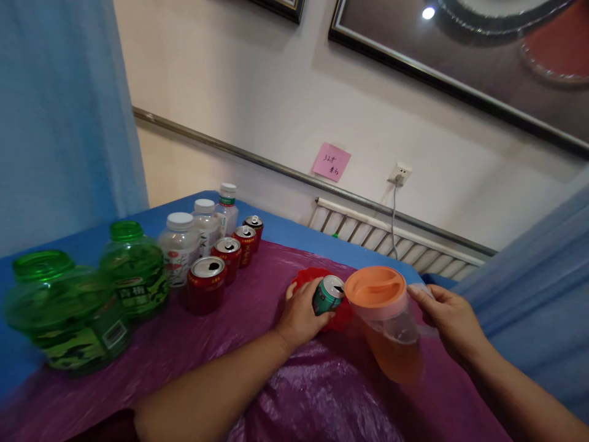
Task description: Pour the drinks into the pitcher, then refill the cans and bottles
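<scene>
Pale wall behind, blue curtain at left, blue table under a crumpled purple sheet. Left hand was closed round a small green can, opened top up and leaning right, over or in a red bowl; contact with the bowl could not be told. Right hand gripped the handle of an orange-lidded jug, part full of brownish liquid. Key relation: the jug lay left of the right hand, its long axis running from base, near and right, to lid, far and left; the lid stood just right of the can's top, whether touching unclear. Far table edge ran close beyond the bowl. Red cans flanked the left side, well apart from the bowl; purple sheet spread between, and nearer, gave room for moving.
</scene>
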### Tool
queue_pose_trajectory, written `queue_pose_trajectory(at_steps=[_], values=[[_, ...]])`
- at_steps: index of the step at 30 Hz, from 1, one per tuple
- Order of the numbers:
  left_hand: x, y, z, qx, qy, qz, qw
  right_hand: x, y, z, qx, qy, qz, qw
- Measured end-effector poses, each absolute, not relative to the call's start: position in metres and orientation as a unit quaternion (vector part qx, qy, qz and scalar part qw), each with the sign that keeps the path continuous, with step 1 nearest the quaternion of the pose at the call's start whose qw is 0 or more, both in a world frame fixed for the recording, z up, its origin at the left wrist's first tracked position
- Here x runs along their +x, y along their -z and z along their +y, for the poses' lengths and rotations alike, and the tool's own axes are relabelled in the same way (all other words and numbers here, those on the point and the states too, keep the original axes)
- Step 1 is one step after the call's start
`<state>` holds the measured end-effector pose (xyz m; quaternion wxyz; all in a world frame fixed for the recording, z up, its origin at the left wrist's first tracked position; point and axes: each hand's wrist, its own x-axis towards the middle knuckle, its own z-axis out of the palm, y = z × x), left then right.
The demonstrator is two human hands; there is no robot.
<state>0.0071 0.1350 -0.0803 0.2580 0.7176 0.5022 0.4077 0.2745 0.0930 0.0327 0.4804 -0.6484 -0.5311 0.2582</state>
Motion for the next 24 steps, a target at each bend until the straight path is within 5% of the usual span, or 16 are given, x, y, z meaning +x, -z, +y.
queue_pose_trajectory(at_steps=[24], values=[[0.0081,0.0800,0.1332,0.712,-0.401,0.516,0.257,0.2732,-0.0391,0.0961,-0.662,-0.206,-0.567,0.445]])
